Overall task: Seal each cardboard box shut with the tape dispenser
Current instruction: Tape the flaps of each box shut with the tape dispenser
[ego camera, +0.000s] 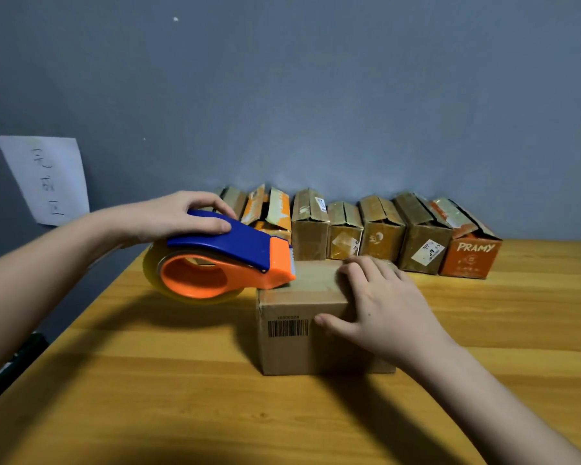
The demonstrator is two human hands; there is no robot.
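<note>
Nearest me, a plain cardboard box (pixel 302 330) stands on the wooden bench (pixel 148 380), about mid-bench, barcode label (pixel 288 328) on the face toward me. My right hand (pixel 379 307) lies on it with straight fingers: palm and fingers flat on the top toward its right end, thumb down against the near face beside the barcode. My left hand (pixel 178 214) grasps the blue handle of the tape dispenser (pixel 222 260), fingers curled over it. The dispenser's orange nose touches the box top at its left edge; the clear tape roll (pixel 188 280) hangs off the box's left side, above the bench. Along the far edge, against the grey wall (pixel 316 95), seven more cardboard boxes (pixel 366 233) stand in a row, top flaps not lying flat; the right-most, orange, reads PRAMY. A handwritten paper sheet (pixel 47 179) hangs on the wall at left.
</note>
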